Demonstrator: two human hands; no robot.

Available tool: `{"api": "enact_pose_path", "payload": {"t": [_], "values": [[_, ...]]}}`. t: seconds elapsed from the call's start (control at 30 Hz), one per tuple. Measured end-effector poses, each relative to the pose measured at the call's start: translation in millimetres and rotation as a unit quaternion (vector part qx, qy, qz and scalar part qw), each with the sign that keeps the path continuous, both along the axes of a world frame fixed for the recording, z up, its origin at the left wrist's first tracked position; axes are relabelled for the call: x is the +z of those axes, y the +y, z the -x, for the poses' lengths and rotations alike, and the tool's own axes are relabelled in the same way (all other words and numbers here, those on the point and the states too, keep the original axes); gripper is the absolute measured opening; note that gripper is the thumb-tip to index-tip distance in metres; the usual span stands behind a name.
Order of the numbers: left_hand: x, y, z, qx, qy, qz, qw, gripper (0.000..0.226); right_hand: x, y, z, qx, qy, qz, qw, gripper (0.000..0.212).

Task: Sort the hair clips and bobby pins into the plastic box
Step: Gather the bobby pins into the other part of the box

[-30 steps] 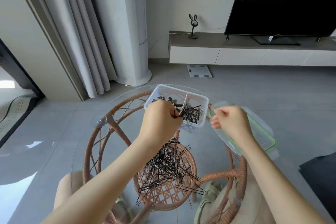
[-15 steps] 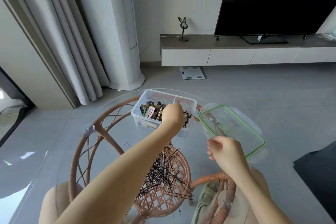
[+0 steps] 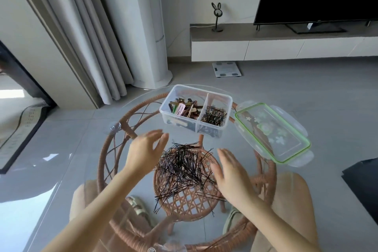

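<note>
Bobby pins (image 3: 184,168) lay heaped mid-desk (image 3: 81,149): light, thin, slippery on glass. Left hand (image 3: 144,152) and right hand (image 3: 231,176) flanked heap, fingers spread, empty. Judged: pinch small bunches.

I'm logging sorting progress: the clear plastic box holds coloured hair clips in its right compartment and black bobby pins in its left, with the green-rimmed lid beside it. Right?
Not quite: the head view shows the compartments swapped. The clear plastic box holds the coloured hair clips in its left compartment and the black bobby pins in its right. The green-rimmed lid does lie beside it.

A clear glossy plastic box (image 3: 212,129) sits upper centre on the glass desk (image 3: 86,149) over woven rattan; thin dark metal bobby pins (image 3: 184,168) lie below.
</note>
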State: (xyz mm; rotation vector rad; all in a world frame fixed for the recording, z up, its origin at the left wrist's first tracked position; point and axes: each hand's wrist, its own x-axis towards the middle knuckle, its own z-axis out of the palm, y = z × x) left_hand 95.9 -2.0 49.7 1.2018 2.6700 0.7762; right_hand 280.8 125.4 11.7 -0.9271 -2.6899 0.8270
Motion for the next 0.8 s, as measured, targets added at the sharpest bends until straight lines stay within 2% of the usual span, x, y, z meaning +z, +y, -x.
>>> {"api": "enact_pose_path", "payload": {"t": [0.07,0.1,0.17,0.23,0.27,0.37,0.5,0.6,0.7,0.8], "values": [[-28,-15,-2,0.017,-0.048,0.063,0.997,0.051,-14,-13,21,0.015,-0.019,-0.011,1.0,0.064],[-38,-17,-5,0.024,-0.063,0.066,0.996,0.052,-20,-18,32,0.017,-0.021,-0.032,0.999,0.072],[-46,-12,-15,0.023,-0.064,0.042,0.997,0.059,-24,-29,52,0.011,-0.01,-0.046,0.999,0.091],[-44,-2,-24,0.024,-0.088,0.008,0.996,0.053,-23,-40,66,0.016,0.024,-0.029,0.999,0.096],[-39,2,-29,0.021,-0.111,-0.008,0.994,0.049,-20,-45,68,0.014,0.042,-0.008,0.999,0.087],[-29,4,-41,0.013,-0.171,-0.063,0.983,0.042,-12,-52,62,0.008,0.1,0.046,0.994,0.044],[-24,-13,-37,0.02,-0.21,-0.096,0.973,0.04,-1,-40,36,-0.017,0.152,-0.012,0.988,0.04],[-20,-31,-32,0.002,-0.166,-0.046,0.985,0.058,5,-21,42,0.007,0.138,-0.014,0.99,0.032],[-12,-48,-38,-0.017,-0.1,0.048,0.994,0.087,3,-9,69,0.094,0.046,-0.01,0.994,0.043],[-10,-59,-54,-0.017,-0.019,0.164,0.986,0.108,-1,-10,86,0.126,-0.025,-0.022,0.991,0.047]]}}
